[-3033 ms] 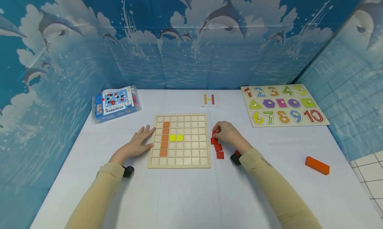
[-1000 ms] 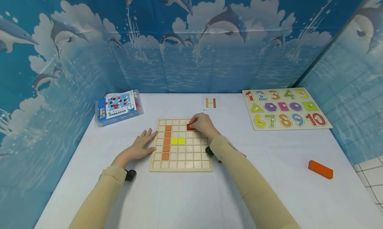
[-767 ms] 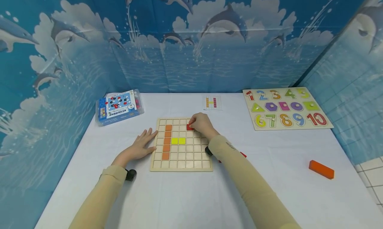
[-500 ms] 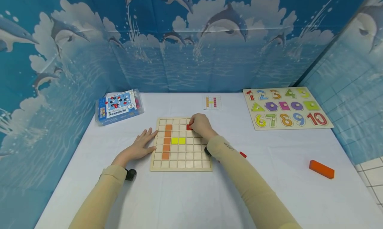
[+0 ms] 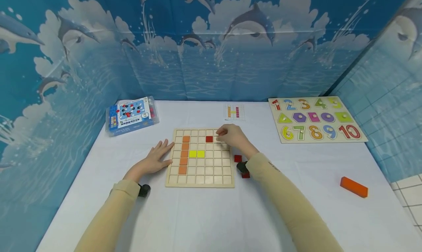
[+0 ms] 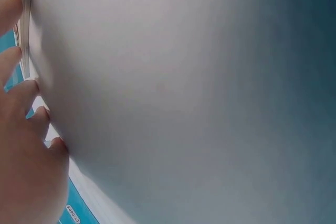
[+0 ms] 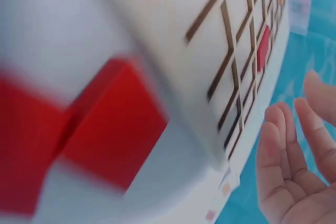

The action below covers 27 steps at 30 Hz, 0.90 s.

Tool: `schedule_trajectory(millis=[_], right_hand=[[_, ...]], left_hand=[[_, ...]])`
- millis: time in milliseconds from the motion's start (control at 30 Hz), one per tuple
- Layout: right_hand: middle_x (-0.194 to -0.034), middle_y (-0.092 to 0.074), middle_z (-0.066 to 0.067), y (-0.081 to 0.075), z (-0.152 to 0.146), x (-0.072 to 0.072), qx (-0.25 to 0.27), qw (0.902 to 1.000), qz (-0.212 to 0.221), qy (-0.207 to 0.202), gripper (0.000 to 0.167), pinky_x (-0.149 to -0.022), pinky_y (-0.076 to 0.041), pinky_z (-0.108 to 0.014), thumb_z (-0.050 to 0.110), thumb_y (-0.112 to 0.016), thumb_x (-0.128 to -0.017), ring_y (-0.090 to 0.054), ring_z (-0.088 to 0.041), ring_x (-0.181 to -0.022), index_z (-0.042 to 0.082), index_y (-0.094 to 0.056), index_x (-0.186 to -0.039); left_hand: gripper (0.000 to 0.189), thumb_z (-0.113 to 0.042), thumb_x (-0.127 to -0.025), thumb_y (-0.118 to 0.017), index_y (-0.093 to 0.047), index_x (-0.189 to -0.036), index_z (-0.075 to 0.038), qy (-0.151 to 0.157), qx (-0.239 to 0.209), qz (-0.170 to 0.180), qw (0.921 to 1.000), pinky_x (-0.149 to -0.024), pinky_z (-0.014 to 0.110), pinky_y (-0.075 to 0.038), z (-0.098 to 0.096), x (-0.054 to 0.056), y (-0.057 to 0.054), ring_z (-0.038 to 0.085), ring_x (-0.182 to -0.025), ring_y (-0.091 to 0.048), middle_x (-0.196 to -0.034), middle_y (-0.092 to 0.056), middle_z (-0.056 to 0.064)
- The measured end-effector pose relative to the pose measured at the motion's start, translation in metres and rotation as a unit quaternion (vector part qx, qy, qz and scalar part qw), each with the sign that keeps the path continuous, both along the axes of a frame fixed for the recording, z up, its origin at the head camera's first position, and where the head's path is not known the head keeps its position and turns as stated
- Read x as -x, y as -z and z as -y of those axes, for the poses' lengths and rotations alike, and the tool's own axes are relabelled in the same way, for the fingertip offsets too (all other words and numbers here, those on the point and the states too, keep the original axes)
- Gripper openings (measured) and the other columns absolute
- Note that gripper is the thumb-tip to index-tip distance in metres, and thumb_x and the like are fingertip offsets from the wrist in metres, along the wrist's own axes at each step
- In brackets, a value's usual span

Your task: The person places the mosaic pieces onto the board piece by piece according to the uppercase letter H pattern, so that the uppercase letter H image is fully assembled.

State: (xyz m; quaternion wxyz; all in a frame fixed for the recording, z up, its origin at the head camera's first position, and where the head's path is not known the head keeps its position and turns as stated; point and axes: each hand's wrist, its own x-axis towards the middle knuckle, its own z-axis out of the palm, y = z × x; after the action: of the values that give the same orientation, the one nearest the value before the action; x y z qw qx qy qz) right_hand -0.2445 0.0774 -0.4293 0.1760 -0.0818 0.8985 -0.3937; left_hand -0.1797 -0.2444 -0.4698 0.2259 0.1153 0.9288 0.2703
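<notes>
A wooden grid board (image 5: pixel 200 179) lies on the white table. Down its left side runs a column of orange tiles (image 5: pixel 183 153), with two yellow tiles (image 5: pixel 196 154) beside the column. One red tile (image 5: pixel 209 139) sits in a cell near the top. My left hand (image 5: pixel 151 161), fingers spread, touches the board's left edge. Above the upper right cells hovers my right hand (image 5: pixel 233 137); the right wrist view shows its fingers loosely bent with nothing between them. Loose red tiles (image 5: pixel 237 158) lie right of the board, partly hidden by the right wrist.
A pattern card (image 5: pixel 235 112) lies behind the board. At the back left is a blue plastic box (image 5: pixel 132 114). A number puzzle board (image 5: pixel 314 119) stands at the back right, with an orange block (image 5: pixel 354 187) farther forward on the right.
My right hand brought a red tile from the loose pile to an upper cell, let it go, and has moved off to the right. The left hand has stayed at the board's edge.
</notes>
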Motion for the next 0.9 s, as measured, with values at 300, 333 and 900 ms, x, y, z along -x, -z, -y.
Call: schedule_trajectory(millis=[300,333,900], right_hand=[[-0.111,-0.070,-0.012,-0.001,-0.041,-0.016,0.004,0.9998,0.006,0.017,0.029,-0.088,-0.053,-0.036,0.018,-0.068,-0.092,-0.064,-0.024,-0.099,0.005,-0.068,-0.119],[-0.111,-0.069,-0.012,0.000,-0.045,-0.019,0.004,0.9998,0.007,0.020,0.029,-0.089,-0.054,-0.037,0.018,-0.068,-0.092,-0.064,-0.024,-0.099,0.005,-0.067,-0.119],[-0.120,-0.067,-0.013,0.004,-0.074,-0.044,-0.006,0.9985,0.012,0.054,0.035,-0.097,-0.053,-0.043,0.019,-0.070,-0.091,-0.062,-0.028,-0.108,0.006,-0.064,-0.123]], left_hand=[[0.070,-0.026,-0.100,-0.054,-0.018,-0.159,-0.012,-0.001,-0.003,0.002,1.0000,-0.121,0.060,0.008,0.000,0.001,-0.003,0.041,-0.152,0.009,-0.165,0.000,0.020],[0.070,-0.026,-0.100,-0.054,-0.018,-0.159,-0.012,-0.002,-0.003,0.003,1.0000,-0.121,0.060,0.008,0.000,0.000,-0.003,0.041,-0.152,0.009,-0.165,0.000,0.020],[0.070,-0.025,-0.100,-0.054,-0.017,-0.158,-0.011,0.000,-0.011,0.010,0.9999,-0.121,0.060,0.009,0.000,-0.001,-0.006,0.041,-0.152,0.010,-0.165,0.001,0.020]])
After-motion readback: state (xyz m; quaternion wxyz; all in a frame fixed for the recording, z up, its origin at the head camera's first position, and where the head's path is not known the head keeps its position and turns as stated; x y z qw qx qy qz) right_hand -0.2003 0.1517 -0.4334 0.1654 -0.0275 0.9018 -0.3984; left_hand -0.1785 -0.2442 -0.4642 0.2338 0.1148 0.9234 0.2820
